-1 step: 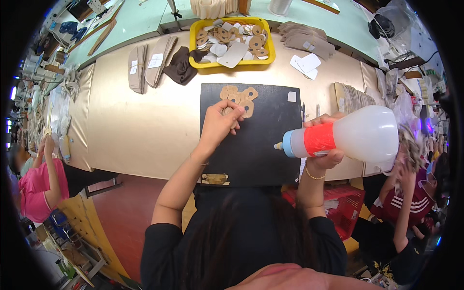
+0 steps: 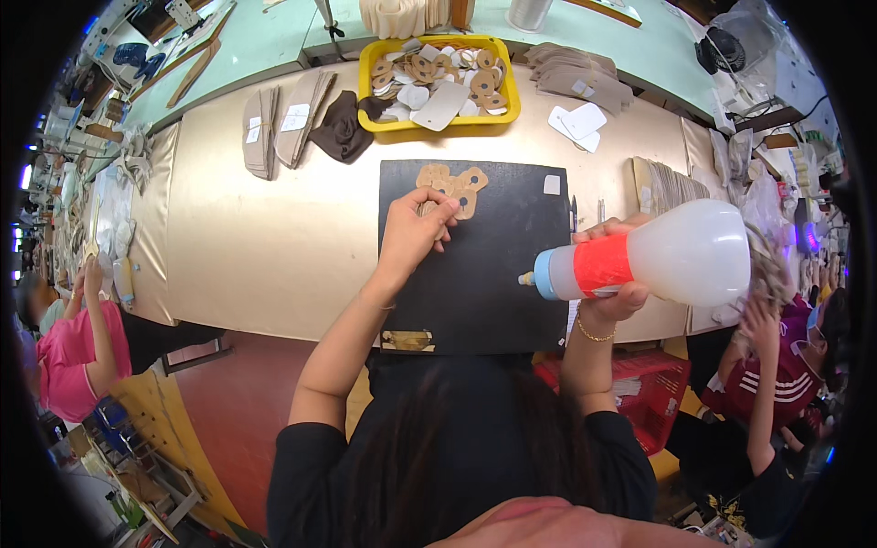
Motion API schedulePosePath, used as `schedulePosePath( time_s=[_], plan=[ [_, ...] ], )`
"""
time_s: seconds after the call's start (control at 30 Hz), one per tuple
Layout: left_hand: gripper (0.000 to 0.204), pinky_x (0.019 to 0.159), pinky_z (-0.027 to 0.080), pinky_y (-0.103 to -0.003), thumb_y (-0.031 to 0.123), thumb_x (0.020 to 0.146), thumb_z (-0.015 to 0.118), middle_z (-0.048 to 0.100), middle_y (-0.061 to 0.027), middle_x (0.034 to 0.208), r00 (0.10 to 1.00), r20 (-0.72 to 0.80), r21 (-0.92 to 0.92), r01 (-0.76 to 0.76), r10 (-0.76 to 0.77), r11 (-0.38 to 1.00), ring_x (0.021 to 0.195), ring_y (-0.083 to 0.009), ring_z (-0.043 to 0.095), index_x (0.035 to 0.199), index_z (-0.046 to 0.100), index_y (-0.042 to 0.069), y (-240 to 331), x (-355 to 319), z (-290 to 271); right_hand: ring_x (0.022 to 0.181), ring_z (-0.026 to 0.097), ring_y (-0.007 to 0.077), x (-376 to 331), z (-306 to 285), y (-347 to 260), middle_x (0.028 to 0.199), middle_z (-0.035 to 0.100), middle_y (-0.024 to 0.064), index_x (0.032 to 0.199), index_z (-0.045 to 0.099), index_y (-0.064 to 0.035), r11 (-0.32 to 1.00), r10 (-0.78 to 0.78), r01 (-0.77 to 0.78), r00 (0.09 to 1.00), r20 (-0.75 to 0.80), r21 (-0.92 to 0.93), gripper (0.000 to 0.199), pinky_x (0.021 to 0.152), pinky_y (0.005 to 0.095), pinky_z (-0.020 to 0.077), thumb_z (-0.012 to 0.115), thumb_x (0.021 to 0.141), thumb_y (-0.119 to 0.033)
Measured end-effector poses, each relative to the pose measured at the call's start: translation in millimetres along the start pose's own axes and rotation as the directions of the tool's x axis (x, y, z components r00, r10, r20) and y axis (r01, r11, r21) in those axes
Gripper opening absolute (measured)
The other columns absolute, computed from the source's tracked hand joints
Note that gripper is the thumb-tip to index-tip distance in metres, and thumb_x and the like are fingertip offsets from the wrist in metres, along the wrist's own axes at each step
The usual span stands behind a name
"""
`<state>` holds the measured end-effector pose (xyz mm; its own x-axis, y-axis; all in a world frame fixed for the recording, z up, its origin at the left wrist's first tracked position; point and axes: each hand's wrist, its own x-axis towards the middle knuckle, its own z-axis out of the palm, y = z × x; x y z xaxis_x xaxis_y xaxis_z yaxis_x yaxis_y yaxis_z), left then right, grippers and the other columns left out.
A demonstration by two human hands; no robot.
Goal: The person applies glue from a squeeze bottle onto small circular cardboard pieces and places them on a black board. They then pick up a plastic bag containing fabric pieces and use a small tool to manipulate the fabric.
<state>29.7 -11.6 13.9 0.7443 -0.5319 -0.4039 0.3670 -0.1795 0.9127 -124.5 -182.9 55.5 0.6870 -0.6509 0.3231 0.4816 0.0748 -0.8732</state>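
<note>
Right hand (image 2: 610, 290) clasps a translucent squeeze bottle (image 2: 662, 256) lying sideways, blue nozzle pointing left over the black mat (image 2: 484, 274). Left hand (image 2: 413, 230) pinches tan cutouts (image 2: 449, 183) at the mat's far edge.

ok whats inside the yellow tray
The yellow tray holds a heap of tan ring-shaped cutouts and pale flat tags. Whatever lies beneath that heap is covered.

counter (image 2: 274, 237): tan top in front of me, green strip behind
centre: black mat (image 2: 484, 274), flat
back: yellow tray (image 2: 367, 68)
left of tray: tan piece stacks (image 2: 274, 128), dark brown cloth (image 2: 340, 128)
right: white tags (image 2: 577, 123), tan stacks (image 2: 667, 187)
</note>
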Motion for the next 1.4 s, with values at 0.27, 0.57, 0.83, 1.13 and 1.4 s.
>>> schedulePosePath(
  time_s=[0.27, 0.57, 0.83, 1.13, 1.4],
  plan=[
    [0.025, 0.054, 0.052, -0.025, 0.018, 0.088, 0.062, 0.063, -0.0112, 0.082, 0.988, 0.019, -0.338, 0.153, -0.155, 0.929, 0.066, -0.0158, 0.062, 0.106, 0.053, 0.004, -13, 25, -34, 0.088, 0.056, 0.0219, -1, -5, 1, 0.097, 0.05, 0.0103, 0.109, 0.051, 0.0038, 0.997, 0.045, -0.05, 0.997, -0.066, -0.067, 0.086, 0.078, 0.0415, 0.0515, 0.065, 0.068, -0.07],
    [0.038, 0.082, 0.057, -0.033, 0.003, 0.088, 0.056, 0.061, -0.0219, 0.108, 0.961, 0.276, -0.5, 0.154, -0.012, 0.852, 0.098, -0.0296, 0.065, 0.123, 0.044, -0.006, 6, -14, -19, 0.087, 0.063, 0.0251, 13, 12, 2, 0.1, 0.056, 0.0145, 0.112, 0.046, 0.0046, 0.999, 0.003, -0.01, 0.992, -0.127, -0.051, 0.089, 0.078, 0.0445, 0.0569, 0.073, 0.064, -0.065],
    [0.027, 0.055, 0.054, -0.024, 0.013, 0.087, 0.065, 0.065, -0.0124, 0.085, 0.956, 0.292, -0.174, 0.081, -0.027, 0.981, 0.067, -0.0165, 0.066, 0.106, 0.059, -0.006, 24, -31, 6, 0.095, 0.063, 0.0327, 25, 22, 3, 0.109, 0.058, 0.0184, 0.119, 0.046, 0.0057, 0.995, -0.096, 0.096, 0.995, 0.0, -0.019, 0.084, 0.082, 0.0469, 0.0548, 0.078, 0.066, -0.052],
    [0.022, 0.048, 0.048, -0.021, 0.01, 0.082, 0.063, 0.062, -0.0049, 0.071, 0.953, 0.297, -0.023, 0.073, -0.063, 0.997, 0.055, -0.0074, 0.058, 0.099, 0.063, -0.004, 40, -36, 15, 0.094, 0.063, 0.0262, 35, 30, 5, 0.105, 0.063, 0.0136, 0.108, 0.061, -0.0006, 0.977, -0.146, 0.174, 0.969, 0.202, -0.127, 0.051, 0.083, 0.0398, 0.0527, 0.082, 0.071, -0.029],
    [0.021, 0.047, 0.047, -0.02, 0.011, 0.082, 0.063, 0.062, -0.0046, 0.071, 0.946, 0.313, -0.044, 0.099, -0.08, 0.994, 0.054, -0.0069, 0.057, 0.098, 0.063, -0.004, 40, -36, 16, 0.095, 0.063, 0.0263, 34, 26, 11, 0.109, 0.062, 0.013, 0.11, 0.061, -0.0014, 0.959, -0.144, 0.194, 0.961, 0.238, -0.206, 0.05, 0.084, 0.0398, 0.0522, 0.08, 0.073, -0.03]
  ],
)
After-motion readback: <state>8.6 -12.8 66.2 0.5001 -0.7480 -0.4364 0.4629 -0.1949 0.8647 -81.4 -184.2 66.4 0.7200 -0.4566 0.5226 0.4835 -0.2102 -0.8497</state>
